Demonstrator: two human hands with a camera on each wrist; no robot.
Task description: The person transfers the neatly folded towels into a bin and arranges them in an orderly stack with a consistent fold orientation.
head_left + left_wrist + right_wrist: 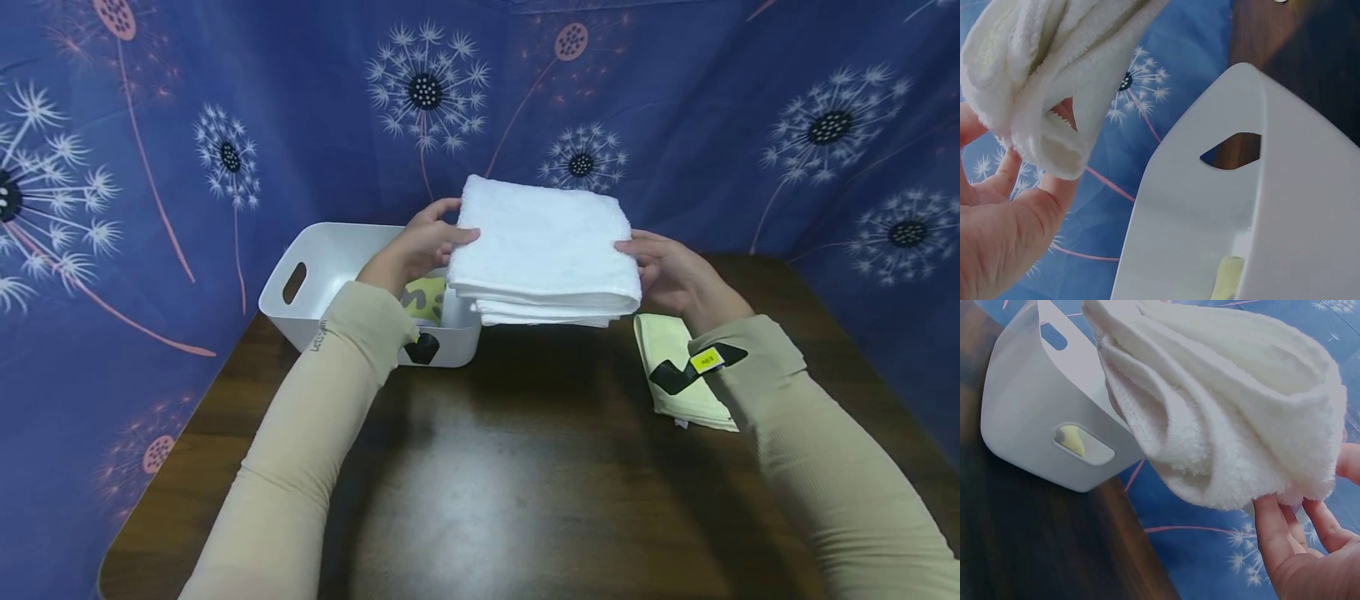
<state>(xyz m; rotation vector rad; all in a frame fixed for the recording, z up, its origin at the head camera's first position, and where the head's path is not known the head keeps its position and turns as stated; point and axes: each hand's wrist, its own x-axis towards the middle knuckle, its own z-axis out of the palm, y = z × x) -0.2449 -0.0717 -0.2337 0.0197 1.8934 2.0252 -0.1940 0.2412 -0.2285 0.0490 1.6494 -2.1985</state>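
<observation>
Out at nine o'clock in the head view, a white bin is seen set on the dark wooden table, a slot handle cut through its end wall, and towards its three o'clock end a yellow-green patterned item is held inside. Now to ten o'clock, just off the centre: the left hand is closed in a pinch on the near edge of a folded white towel, thumb laid on top. And there at two o'clock is the towel itself, held up above the table, its layers stacked and sagging into loops as shown by both wrist cameras. At three o'clock its other edge is gripped by the right hand, thumb again on top, fingers tucked beneath. Lastly, between three and four o'clock, a folded pale yellow cloth is laid on the table, partly covered by the right forearm.
</observation>
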